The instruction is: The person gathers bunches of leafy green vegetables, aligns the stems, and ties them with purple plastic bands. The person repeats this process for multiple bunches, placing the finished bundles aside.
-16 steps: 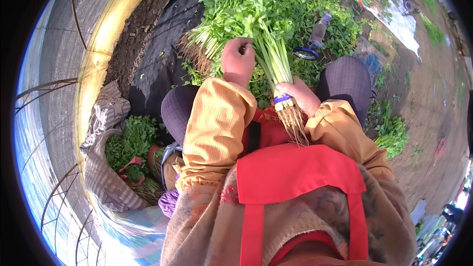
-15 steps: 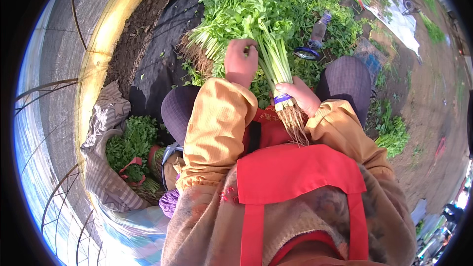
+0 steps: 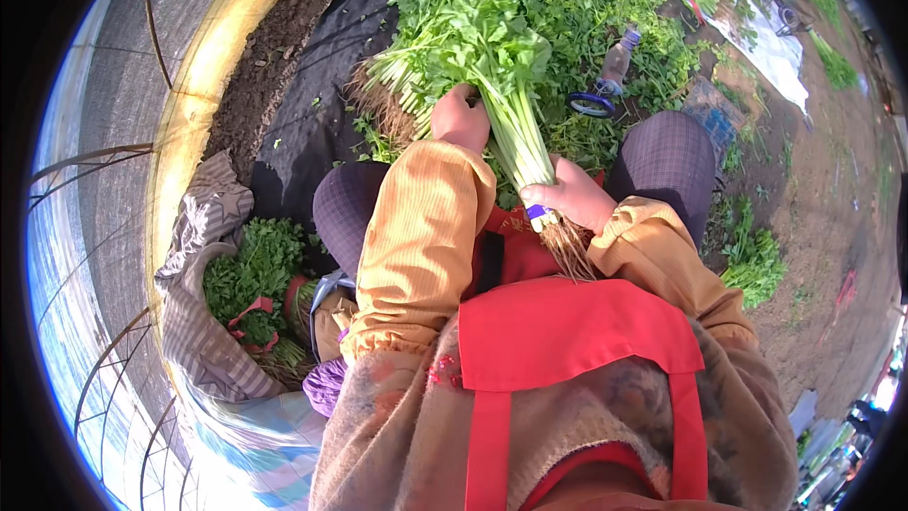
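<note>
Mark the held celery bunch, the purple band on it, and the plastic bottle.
Celery bunch [image 3: 516,130]: head view, middle of its pale stalks.
Purple band [image 3: 539,212]: head view, its visible front strip.
Plastic bottle [image 3: 617,63]: head view, its clear body.

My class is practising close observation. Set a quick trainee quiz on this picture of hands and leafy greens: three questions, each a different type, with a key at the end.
1. Multiple choice: Which hand grips the lower end of the bundle of long pale-green leafy stalks?
A) left
B) right
C) neither

2. Short answer: On which side of the person does the grey-and-beige striped cloth lie?

3. Fill in the blank: The narrow purple band sits just above the bundle's thin, stringy brown ____.

Key:
1. B; the right hand is closed around it.
2. The left.
3. roots
</note>
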A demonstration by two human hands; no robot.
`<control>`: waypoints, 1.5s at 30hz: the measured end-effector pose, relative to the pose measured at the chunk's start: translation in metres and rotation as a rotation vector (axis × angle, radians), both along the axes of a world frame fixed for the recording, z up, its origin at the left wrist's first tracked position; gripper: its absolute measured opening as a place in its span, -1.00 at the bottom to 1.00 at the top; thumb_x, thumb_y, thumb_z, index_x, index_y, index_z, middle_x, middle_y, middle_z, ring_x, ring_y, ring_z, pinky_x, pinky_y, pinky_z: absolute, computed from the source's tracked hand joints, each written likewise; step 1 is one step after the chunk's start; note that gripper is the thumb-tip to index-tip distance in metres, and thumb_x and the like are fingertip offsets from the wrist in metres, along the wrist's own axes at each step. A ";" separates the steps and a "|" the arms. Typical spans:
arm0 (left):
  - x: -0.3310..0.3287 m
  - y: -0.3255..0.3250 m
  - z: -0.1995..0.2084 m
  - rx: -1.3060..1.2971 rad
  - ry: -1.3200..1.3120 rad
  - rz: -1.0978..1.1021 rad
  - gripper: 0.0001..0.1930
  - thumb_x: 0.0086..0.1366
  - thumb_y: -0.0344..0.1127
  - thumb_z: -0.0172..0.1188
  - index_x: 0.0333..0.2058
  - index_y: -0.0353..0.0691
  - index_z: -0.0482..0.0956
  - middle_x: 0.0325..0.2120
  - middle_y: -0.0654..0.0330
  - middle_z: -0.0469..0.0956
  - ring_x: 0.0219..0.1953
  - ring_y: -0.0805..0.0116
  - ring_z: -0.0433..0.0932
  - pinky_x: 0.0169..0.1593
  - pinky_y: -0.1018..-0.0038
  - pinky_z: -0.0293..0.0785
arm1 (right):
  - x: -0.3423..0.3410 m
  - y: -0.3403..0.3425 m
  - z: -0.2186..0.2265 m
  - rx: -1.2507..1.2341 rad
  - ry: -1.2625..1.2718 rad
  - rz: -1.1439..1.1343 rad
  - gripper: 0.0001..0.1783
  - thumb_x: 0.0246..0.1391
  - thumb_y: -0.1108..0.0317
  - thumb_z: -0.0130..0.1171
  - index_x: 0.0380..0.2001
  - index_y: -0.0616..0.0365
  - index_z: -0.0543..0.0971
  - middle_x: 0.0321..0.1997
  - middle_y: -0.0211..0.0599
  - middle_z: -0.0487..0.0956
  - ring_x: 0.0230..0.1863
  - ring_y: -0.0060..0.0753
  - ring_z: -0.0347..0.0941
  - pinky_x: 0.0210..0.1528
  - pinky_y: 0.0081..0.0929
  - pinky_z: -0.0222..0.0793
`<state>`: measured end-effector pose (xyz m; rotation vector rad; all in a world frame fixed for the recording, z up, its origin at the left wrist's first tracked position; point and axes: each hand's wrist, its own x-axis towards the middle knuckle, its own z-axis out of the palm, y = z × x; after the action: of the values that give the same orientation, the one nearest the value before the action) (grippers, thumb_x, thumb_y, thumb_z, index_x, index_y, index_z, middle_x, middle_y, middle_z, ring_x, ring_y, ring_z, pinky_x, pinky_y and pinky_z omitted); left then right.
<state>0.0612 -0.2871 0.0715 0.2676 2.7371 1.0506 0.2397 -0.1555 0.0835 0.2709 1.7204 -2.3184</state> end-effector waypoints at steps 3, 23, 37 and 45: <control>-0.001 0.003 0.004 -0.014 -0.037 0.026 -0.68 0.29 -0.22 0.20 -0.03 -0.17 0.73 -0.12 -0.02 0.71 -0.06 -0.06 0.67 0.08 0.20 0.54 | 0.001 0.001 0.000 -0.055 -0.052 -0.031 -0.68 0.11 0.27 0.35 -0.14 0.21 0.57 -0.34 -0.39 0.61 -0.38 -0.51 0.57 -0.31 -0.49 0.50; 0.061 0.015 0.008 1.180 -0.837 -0.088 -0.59 0.38 -0.16 0.31 0.03 -0.35 0.54 -0.25 0.03 0.68 -0.27 0.19 0.70 -0.15 0.26 0.68 | -0.009 0.019 -0.007 0.505 0.140 -0.321 -0.55 0.23 0.08 0.38 -0.13 0.27 0.54 -0.36 -0.42 0.58 -0.37 -0.58 0.48 -0.31 -0.49 0.45; 0.065 0.015 0.019 1.156 -0.760 -0.199 -0.66 0.33 -0.30 0.40 0.00 -0.31 0.57 -0.29 0.21 0.68 -0.31 0.40 0.65 -0.21 0.43 0.58 | -0.065 0.043 0.030 0.648 0.456 -0.535 -0.92 0.21 0.52 0.30 -0.26 0.24 0.58 -0.33 -0.47 0.55 -0.31 -0.68 0.46 -0.25 -0.62 0.40; 0.066 0.018 0.027 1.236 -0.747 -0.304 -0.59 0.35 -0.16 0.38 0.03 -0.30 0.56 -0.22 0.19 0.67 -0.24 0.38 0.62 -0.11 0.41 0.56 | -0.040 0.042 0.025 -0.003 0.415 -0.448 -0.94 0.34 0.51 0.15 -0.19 0.17 0.47 -0.25 -0.23 0.62 -0.32 -0.44 0.55 -0.26 -0.48 0.46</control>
<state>0.1269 -0.2693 0.0984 0.3306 1.1165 2.0398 0.1994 -0.1136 0.1080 0.1990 2.0117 -2.8623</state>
